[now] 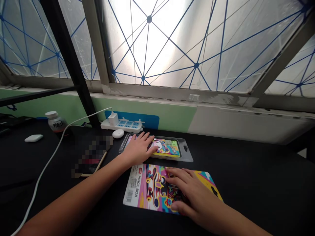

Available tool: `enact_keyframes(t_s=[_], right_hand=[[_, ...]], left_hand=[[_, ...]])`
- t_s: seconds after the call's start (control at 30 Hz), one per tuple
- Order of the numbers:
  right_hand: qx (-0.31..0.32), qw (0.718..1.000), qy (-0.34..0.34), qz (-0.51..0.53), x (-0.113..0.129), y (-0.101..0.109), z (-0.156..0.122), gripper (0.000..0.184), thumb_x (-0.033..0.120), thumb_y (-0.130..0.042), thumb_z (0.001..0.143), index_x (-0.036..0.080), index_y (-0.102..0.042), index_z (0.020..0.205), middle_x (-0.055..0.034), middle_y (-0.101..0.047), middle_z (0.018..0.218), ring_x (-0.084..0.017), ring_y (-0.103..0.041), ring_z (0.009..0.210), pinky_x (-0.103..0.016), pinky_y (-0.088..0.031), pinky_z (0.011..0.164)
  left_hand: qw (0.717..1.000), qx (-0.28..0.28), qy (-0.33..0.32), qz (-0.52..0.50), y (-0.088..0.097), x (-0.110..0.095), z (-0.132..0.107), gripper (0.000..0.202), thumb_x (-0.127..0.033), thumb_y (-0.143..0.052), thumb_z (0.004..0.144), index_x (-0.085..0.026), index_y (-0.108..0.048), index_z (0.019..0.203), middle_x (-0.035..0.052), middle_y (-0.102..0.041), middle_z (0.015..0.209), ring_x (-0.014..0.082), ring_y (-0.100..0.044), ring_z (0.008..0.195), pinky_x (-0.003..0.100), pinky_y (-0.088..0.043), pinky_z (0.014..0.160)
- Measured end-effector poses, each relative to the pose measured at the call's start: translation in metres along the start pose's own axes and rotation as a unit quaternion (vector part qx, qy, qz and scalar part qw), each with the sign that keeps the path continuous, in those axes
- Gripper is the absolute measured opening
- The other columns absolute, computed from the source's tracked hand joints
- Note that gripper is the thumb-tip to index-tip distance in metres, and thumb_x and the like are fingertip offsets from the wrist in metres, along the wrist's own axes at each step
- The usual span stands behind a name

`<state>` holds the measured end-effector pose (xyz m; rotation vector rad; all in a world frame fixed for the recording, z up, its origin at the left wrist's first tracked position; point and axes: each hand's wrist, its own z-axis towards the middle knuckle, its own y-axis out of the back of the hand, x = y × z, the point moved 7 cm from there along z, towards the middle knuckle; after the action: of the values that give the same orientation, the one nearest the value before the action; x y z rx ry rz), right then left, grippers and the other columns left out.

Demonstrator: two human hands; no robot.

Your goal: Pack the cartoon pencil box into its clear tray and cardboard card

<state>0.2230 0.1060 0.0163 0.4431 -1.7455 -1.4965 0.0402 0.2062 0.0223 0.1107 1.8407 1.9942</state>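
Note:
My left hand (138, 149) lies with spread fingers on a colourful pencil box (169, 147) that sits in a clear plastic blister tray (186, 152). The left part of the box is hidden under that hand. Nearer to me, a printed backing card (152, 190) marked "PENCIL BOX" lies flat on the black table, apart from the tray. My right hand (188, 193) rests over the card's right half, fingers stretched out, covering part of its picture. Neither hand grips anything.
Behind the tray are a white power strip (128, 125) with a plugged charger (113, 119) and a round white object (118, 133). A white cable (52, 154) runs down the left side. Further left stand a white-capped bottle (56, 123), a white case (33, 138) and a blurred-out item (92, 160).

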Motion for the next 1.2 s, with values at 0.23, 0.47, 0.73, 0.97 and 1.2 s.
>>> enact_keyframes(t_s=[0.23,0.47,0.73,0.97,1.2], right_hand=[[-0.146,0.982,-0.071,-0.099,-0.025,0.01,0.003,0.024,0.04,-0.061,0.094,0.021,-0.062,0.109,-0.0095,-0.066,0.105,-0.028,-0.061,0.098,-0.052,-0.045,0.092],[-0.163,0.978,-0.088,-0.102,-0.031,0.009,0.001,0.036,0.05,-0.063,0.092,0.02,-0.057,0.111,-0.0108,-0.063,0.106,-0.03,-0.058,0.096,-0.051,-0.045,0.087],[-0.164,0.98,-0.116,-0.016,-0.027,0.019,-0.007,0.023,0.044,-0.06,0.093,0.024,-0.049,0.088,-0.0024,-0.062,0.083,-0.021,-0.059,0.073,-0.033,-0.047,0.065],[-0.168,0.958,-0.224,0.062,-0.131,0.063,-0.03,0.04,0.063,-0.055,0.09,0.025,-0.048,0.077,0.0032,-0.056,0.065,-0.016,-0.051,0.057,-0.028,-0.039,0.052],[-0.053,0.951,-0.277,0.129,-0.19,0.055,-0.042,0.043,0.066,-0.055,0.088,0.025,-0.066,0.089,-0.0025,-0.072,0.085,-0.021,-0.064,0.071,-0.031,-0.048,0.063]], left_hand=[[1.0,0.007,0.009,-0.004,-0.004,0.013,-0.007,0.07,-0.067,-0.027,0.099,-0.025,-0.038,0.154,0.0101,-0.029,0.163,0.0348,-0.021,0.151,0.06,-0.019,0.117],[1.0,0.006,0.008,0.007,-0.005,0.011,-0.007,0.068,-0.065,-0.028,0.1,-0.025,-0.039,0.154,0.0105,-0.029,0.163,0.0343,-0.022,0.151,0.062,-0.02,0.116],[1.0,0.011,-0.001,0.001,-0.001,0.012,-0.009,0.067,-0.065,-0.031,0.099,-0.027,-0.038,0.154,0.0104,-0.029,0.163,0.034,-0.021,0.151,0.063,-0.019,0.116],[0.997,0.065,-0.035,-0.008,0.003,0.008,-0.014,0.062,-0.064,-0.031,0.1,-0.034,-0.037,0.154,0.0085,-0.022,0.165,0.0342,-0.016,0.153,0.063,-0.016,0.117],[0.993,0.094,-0.066,-0.029,0.006,0.001,-0.019,0.064,-0.07,-0.032,0.097,-0.038,-0.038,0.153,0.004,-0.019,0.166,0.0346,-0.014,0.153,0.063,-0.014,0.118]])
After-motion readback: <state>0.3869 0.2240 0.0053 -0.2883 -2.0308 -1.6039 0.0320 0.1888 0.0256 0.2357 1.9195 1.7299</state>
